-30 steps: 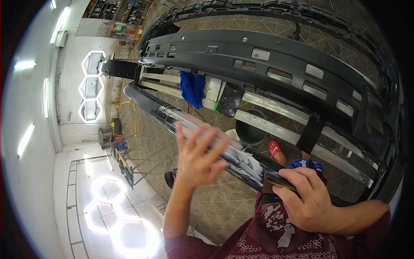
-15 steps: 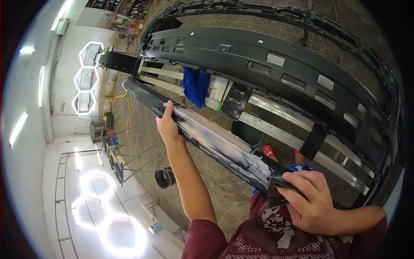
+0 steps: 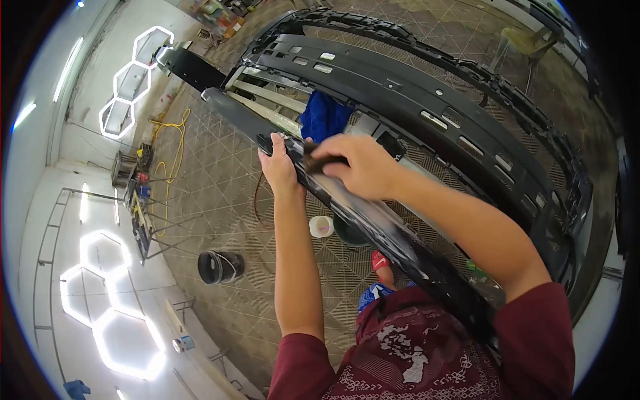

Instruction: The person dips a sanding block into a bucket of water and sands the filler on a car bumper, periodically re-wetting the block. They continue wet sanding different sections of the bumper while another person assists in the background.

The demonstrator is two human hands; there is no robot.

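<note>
A long dark car part (image 3: 393,241), streaked with whitish wet residue, slants from the upper left down to my torso. My left hand (image 3: 281,163) is wrapped round its edge, thumb on top. Close beside it, my right hand (image 3: 360,163) presses a dark folded sheet (image 3: 320,160) onto the part's surface; the sheet is blurred. Behind the part, a blue cloth (image 3: 325,117) lies on a metal rack (image 3: 267,113).
Large black bumper pieces (image 3: 400,87) curve across the far side. On the floor stand a black bucket (image 3: 221,267), a white container (image 3: 321,227) and a dark green tub (image 3: 350,231). A yellow hose (image 3: 183,133) lies at left.
My right hand has moved up and left along the part with the dark sheet, from its near end to beside my left hand. The view has shifted.
</note>
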